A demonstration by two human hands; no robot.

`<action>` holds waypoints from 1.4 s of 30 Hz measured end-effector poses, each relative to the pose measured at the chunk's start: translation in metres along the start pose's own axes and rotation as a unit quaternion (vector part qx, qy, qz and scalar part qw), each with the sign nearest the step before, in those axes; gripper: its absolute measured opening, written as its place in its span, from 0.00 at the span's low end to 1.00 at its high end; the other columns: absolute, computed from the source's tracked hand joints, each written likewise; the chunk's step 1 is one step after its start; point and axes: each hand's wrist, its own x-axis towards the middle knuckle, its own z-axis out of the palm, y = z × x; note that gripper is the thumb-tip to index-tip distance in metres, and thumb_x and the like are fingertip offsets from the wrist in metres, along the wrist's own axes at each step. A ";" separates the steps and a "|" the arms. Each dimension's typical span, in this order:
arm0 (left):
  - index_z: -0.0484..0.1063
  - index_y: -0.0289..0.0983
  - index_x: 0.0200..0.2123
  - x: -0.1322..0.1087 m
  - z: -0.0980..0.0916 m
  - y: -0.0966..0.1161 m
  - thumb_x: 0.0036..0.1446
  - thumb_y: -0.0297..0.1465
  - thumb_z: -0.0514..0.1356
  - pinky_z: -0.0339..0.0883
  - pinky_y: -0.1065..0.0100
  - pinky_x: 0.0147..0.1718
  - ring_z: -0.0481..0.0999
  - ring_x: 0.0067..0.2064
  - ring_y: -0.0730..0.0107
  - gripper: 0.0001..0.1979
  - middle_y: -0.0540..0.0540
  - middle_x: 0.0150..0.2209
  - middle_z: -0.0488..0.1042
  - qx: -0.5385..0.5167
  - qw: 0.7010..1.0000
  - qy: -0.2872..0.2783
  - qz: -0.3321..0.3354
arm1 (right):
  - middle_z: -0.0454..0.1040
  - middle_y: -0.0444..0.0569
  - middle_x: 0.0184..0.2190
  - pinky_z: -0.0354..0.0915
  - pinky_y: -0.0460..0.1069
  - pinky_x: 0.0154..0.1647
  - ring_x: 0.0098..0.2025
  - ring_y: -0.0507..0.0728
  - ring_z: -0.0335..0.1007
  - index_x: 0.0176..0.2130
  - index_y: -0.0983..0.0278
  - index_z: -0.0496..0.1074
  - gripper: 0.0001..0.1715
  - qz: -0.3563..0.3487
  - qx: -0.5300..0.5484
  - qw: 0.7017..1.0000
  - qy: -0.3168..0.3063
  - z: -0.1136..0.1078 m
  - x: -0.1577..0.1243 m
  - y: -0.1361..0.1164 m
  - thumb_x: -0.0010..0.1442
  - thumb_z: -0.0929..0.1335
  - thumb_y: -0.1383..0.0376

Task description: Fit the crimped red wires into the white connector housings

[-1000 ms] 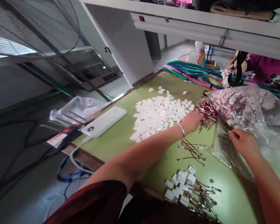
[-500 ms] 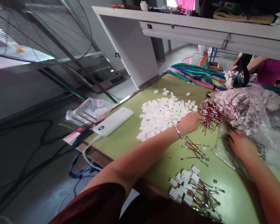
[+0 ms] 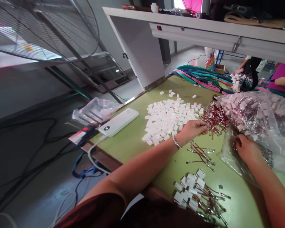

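My left hand (image 3: 194,130) is closed in a pinch at the near-left edge of a heap of short red wires with metal ends (image 3: 215,117); what its fingertips hold is too small to make out. My right hand (image 3: 248,150) has its fingers curled at the clear plastic bag (image 3: 230,158), and anything in them is hidden. White connector pieces (image 3: 165,117) are spread left of the wire heap. Below my left hand lie several loose red wires (image 3: 200,153). Nearer me is a group of white pieces joined to red wires (image 3: 201,194).
A white power bank (image 3: 120,122) with a cable lies at the table's left edge. Bundled coloured wires (image 3: 199,74) cross the far side. Under the white shelf (image 3: 192,22), parts of other people show at the back right. A large fan (image 3: 47,31) stands left.
My left hand has drawn slightly back from the wire heap toward me. The view has shifted a little. At the back right, a person in purple has moved rightward.
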 end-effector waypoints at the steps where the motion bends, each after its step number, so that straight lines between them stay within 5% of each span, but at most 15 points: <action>1: 0.76 0.32 0.38 0.000 0.000 0.000 0.60 0.27 0.58 0.72 0.66 0.42 0.77 0.34 0.76 0.07 0.44 0.34 0.79 -0.022 1.000 -0.006 -0.005 | 0.76 0.57 0.37 0.62 0.50 0.35 0.34 0.59 0.72 0.44 0.68 0.73 0.15 -0.003 0.010 1.000 0.007 0.000 0.000 0.002 0.60 0.62 0.69; 6: 0.76 0.32 0.36 -0.002 0.000 0.004 0.62 0.26 0.58 0.71 0.66 0.41 0.76 0.31 0.78 0.06 0.45 0.32 0.78 -0.132 0.991 -0.018 -0.023 | 0.75 0.55 0.38 0.64 0.52 0.39 0.36 0.59 0.72 0.43 0.65 0.74 0.18 -0.033 0.134 0.988 0.061 -0.007 0.000 0.003 0.62 0.59 0.63; 15: 0.77 0.32 0.33 -0.001 0.014 0.005 0.60 0.25 0.61 0.71 0.67 0.41 0.79 0.33 0.75 0.05 0.46 0.30 0.79 -0.170 0.976 -0.112 -0.081 | 0.73 0.45 0.23 0.61 0.48 0.29 0.25 0.54 0.66 0.28 0.61 0.71 0.16 -0.069 0.296 0.952 0.036 -0.025 -0.010 -0.039 0.60 0.64 0.54; 21: 0.77 0.32 0.33 -0.002 0.021 -0.001 0.55 0.31 0.66 0.70 0.67 0.38 0.78 0.32 0.74 0.06 0.46 0.30 0.79 -0.137 0.975 -0.159 -0.078 | 0.78 0.50 0.32 0.65 0.49 0.32 0.30 0.56 0.72 0.43 0.64 0.72 0.14 -0.113 0.310 0.942 0.059 -0.012 -0.010 -0.060 0.61 0.61 0.63; 25: 0.76 0.32 0.31 -0.006 0.021 0.002 0.56 0.29 0.65 0.69 0.68 0.35 0.76 0.28 0.77 0.05 0.47 0.28 0.78 -0.098 0.963 -0.230 -0.101 | 0.76 0.49 0.29 0.65 0.48 0.32 0.30 0.55 0.71 0.33 0.62 0.72 0.13 -0.189 0.298 0.933 0.066 -0.006 -0.010 -0.065 0.60 0.59 0.69; 27: 0.76 0.32 0.33 -0.007 0.017 0.007 0.58 0.27 0.62 0.67 0.70 0.33 0.74 0.27 0.78 0.04 0.47 0.29 0.78 -0.096 0.967 -0.217 -0.094 | 0.76 0.50 0.29 0.65 0.48 0.33 0.31 0.55 0.72 0.34 0.63 0.72 0.12 -0.188 0.293 0.933 0.095 -0.006 -0.011 -0.062 0.61 0.60 0.68; 33: 0.71 0.31 0.30 -0.006 0.008 0.015 0.59 0.21 0.57 0.48 0.75 0.20 0.58 0.20 0.85 0.06 0.50 0.27 0.73 -0.125 0.986 -0.031 -0.107 | 0.79 0.47 0.29 0.68 0.47 0.29 0.25 0.53 0.73 0.41 0.63 0.71 0.08 -0.028 0.340 0.911 0.233 -0.012 -0.016 -0.049 0.63 0.65 0.63; 38: 0.76 0.31 0.31 -0.013 0.017 0.009 0.58 0.30 0.61 0.38 0.72 0.19 0.51 0.19 0.85 0.07 0.48 0.28 0.74 -0.139 0.971 -0.097 -0.166 | 0.79 0.52 0.34 0.70 0.48 0.37 0.35 0.55 0.75 0.45 0.64 0.71 0.12 -0.311 0.176 0.885 0.297 -0.019 -0.029 -0.061 0.61 0.66 0.73; 42: 0.75 0.31 0.26 -0.020 0.023 0.006 0.51 0.34 0.67 0.36 0.71 0.20 0.49 0.19 0.84 0.11 0.52 0.20 0.69 -0.160 0.960 -0.134 -0.185 | 0.78 0.54 0.34 0.70 0.49 0.35 0.34 0.55 0.72 0.47 0.66 0.72 0.15 -0.418 0.097 0.862 0.270 -0.026 -0.037 -0.076 0.62 0.63 0.75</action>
